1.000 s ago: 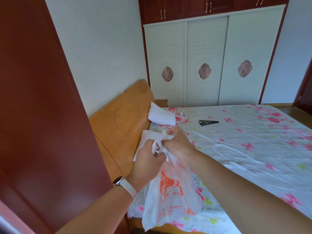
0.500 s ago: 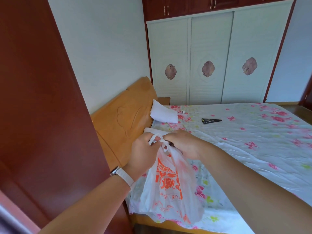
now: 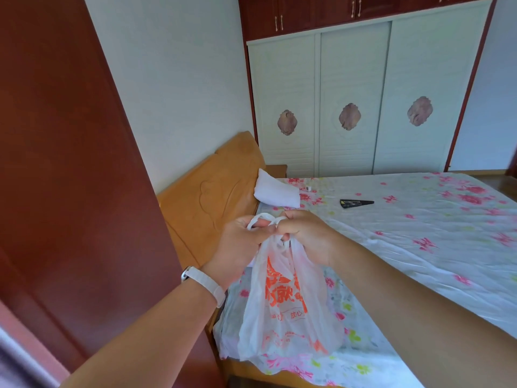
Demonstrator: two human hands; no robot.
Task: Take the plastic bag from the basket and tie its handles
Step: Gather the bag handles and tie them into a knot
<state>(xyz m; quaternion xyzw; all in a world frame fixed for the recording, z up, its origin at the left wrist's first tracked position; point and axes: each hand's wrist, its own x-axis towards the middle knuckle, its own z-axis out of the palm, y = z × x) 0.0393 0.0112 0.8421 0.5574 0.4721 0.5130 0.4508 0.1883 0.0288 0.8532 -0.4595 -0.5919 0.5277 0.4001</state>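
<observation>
My left hand and right hand each pinch a handle of the plastic bag hanging above the bed; I'd cross loops snugly, pulling evenly.

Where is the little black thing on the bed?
The black thing lies flat on the flowery bed, right of the white pillow, beyond both hands.

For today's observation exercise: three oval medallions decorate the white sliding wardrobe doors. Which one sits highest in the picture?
The pinkish-brown oval medallion on the rightmost white sliding wardrobe door; the middle medallion and left medallion appear progressively lower.
</observation>
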